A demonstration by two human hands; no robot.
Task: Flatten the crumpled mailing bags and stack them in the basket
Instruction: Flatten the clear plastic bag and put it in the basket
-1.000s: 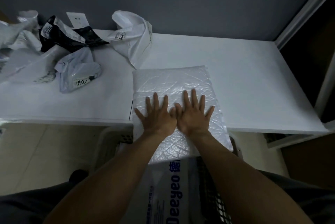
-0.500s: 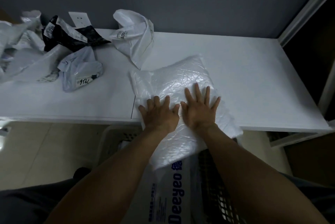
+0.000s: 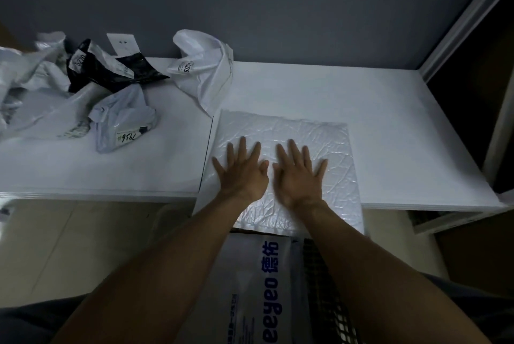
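Fingers (image 3: 242,148) of the left hand (image 3: 242,174) are straight and spread apart, lying flat on the white, crinkled, square plastic mailing bag (image 3: 314,135). Those of the right hand (image 3: 299,178) are spread the same way, palm down on that bag, and the 2 thumbs lie close to each other between the hands without clearly touching. Neither hand grips anything.

The bag lies flat on the white table (image 3: 403,126), at its near edge and right of the seam between the 2 table panels. Its near part overhangs the edge above the dark mesh basket (image 3: 324,282), which stands on the floor between the person's forearms. Inside the basket lies a flattened pale bag with blue lettering (image 3: 250,274).

At the far left of the table sits a heap of crumpled bags, well apart from the hands: a black crumpled bag (image 3: 111,76), a pale grey bag with a label reading 7936 (image 3: 125,121), and loose white bags (image 3: 27,84) at the left edge. A white crumpled bag (image 3: 207,76) stands just beyond the far left corner of the flat one. Behind the heap, a white socket plate (image 3: 122,44) sits on the grey wall (image 3: 264,9).
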